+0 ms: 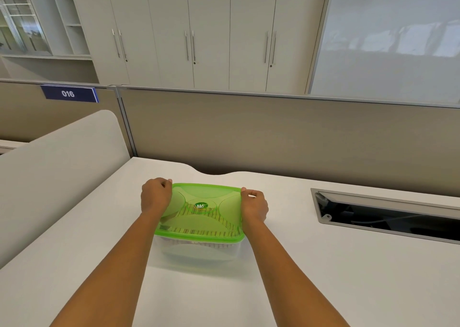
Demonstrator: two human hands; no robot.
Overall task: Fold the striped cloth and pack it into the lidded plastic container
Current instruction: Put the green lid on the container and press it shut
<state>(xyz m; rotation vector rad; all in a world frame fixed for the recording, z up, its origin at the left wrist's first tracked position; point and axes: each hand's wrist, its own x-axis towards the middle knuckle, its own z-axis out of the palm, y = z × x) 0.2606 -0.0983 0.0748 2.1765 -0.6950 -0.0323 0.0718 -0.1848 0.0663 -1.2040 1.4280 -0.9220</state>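
Observation:
A clear plastic container point(199, 253) stands on the white desk point(298, 277) in front of me, with its translucent green lid point(201, 192) on top. The striped cloth point(219, 221) lies inside, its brown and white stripes showing through the lid and the front wall. My left hand point(156, 195) grips the lid's far left corner with curled fingers. At the far right corner, my right hand point(254, 203) holds the lid the same way. A round logo sticker point(201, 205) sits at the lid's centre.
A beige partition point(273, 132) runs along the desk's back edge. An open cable tray slot point(388, 214) is set into the desk at the right. A rounded side panel point(62, 167) rises at the left. Cabinets stand beyond the partition.

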